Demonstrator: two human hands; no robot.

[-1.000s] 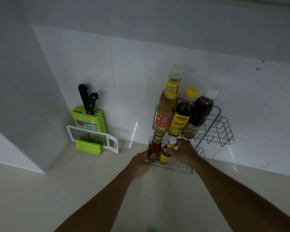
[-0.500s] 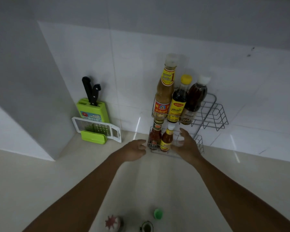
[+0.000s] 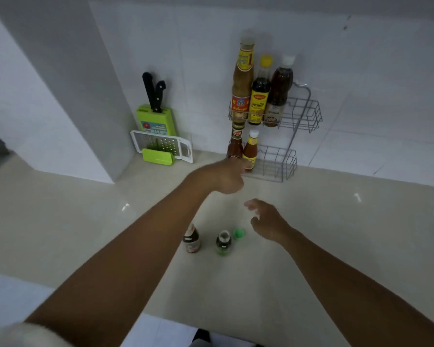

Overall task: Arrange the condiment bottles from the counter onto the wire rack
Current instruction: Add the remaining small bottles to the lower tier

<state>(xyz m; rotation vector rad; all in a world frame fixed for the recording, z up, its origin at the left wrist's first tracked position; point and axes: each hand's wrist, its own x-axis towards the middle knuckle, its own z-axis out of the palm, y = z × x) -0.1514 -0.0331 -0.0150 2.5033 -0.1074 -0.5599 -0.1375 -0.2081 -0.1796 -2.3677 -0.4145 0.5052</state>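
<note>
A two-tier wire rack (image 3: 308, 113) stands against the tiled wall. Its top tier holds a tall tan sauce bottle (image 3: 242, 78), a yellow-capped dark bottle (image 3: 260, 93) and a white-capped brown bottle (image 3: 278, 93). On the bottom tier stand a small red sauce bottle (image 3: 235, 145) and a small orange bottle (image 3: 250, 151). Three small bottles remain on the counter: a dark one with a red and white label (image 3: 191, 239), a green-labelled one (image 3: 223, 242) and one with a green cap (image 3: 239, 233). My left hand (image 3: 227, 177) hovers empty, loosely curled, just before the rack. My right hand (image 3: 267, 220) is open above the green-capped bottle.
A green knife block (image 3: 156, 120) with two black-handled knives and a white grater (image 3: 162, 146) lean against the wall left of the rack. A white wall pillar (image 3: 60, 96) juts out at the left. The counter's front edge (image 3: 110, 305) runs below my arms.
Both hands have let go of the two small bottles on the bottom tier and pulled back toward me; my right hand has dropped down near the bottles on the counter.
</note>
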